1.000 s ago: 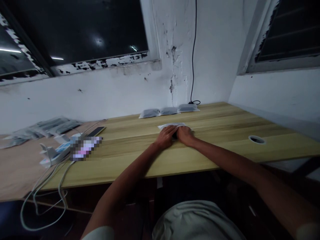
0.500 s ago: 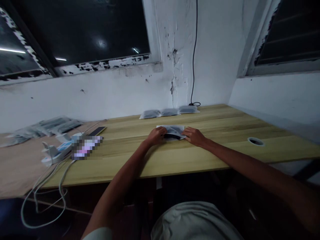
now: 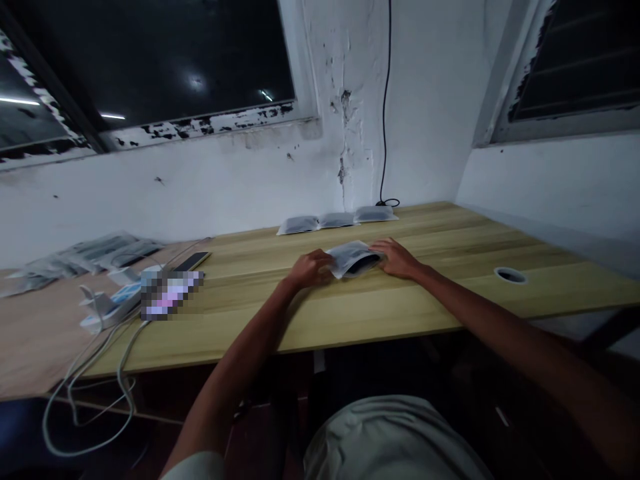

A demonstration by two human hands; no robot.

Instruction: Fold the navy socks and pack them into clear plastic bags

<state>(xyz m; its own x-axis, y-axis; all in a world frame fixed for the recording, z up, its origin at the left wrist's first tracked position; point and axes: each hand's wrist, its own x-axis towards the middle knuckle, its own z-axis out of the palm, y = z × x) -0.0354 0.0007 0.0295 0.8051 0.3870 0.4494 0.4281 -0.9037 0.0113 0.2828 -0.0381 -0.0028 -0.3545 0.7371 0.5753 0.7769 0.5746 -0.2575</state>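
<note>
A translucent pouch (image 3: 350,257) with something dark inside lies tilted between my hands over the wooden table, its mouth gaping toward me. My left hand (image 3: 311,268) is at the pouch's left edge, fingers curled and slightly blurred. At the right edge, my right hand (image 3: 397,258) has its fingers closed on the pouch's corner. Behind it, along the wall, lie three similar pouches side by side: a left one (image 3: 299,225), a middle one (image 3: 339,220) and a right one (image 3: 375,213).
On the left are a pile of pouches (image 3: 95,253), a white power strip (image 3: 113,310) with looping cables, a dark phone (image 3: 193,261) and a pixelated item (image 3: 173,295). A round cable hole (image 3: 511,275) is at the right of the table (image 3: 450,233).
The pouch has turned, its right end going up and away, and its mouth gapes wider. My right hand has moved slightly right and up; my left hand has shifted slightly left.
</note>
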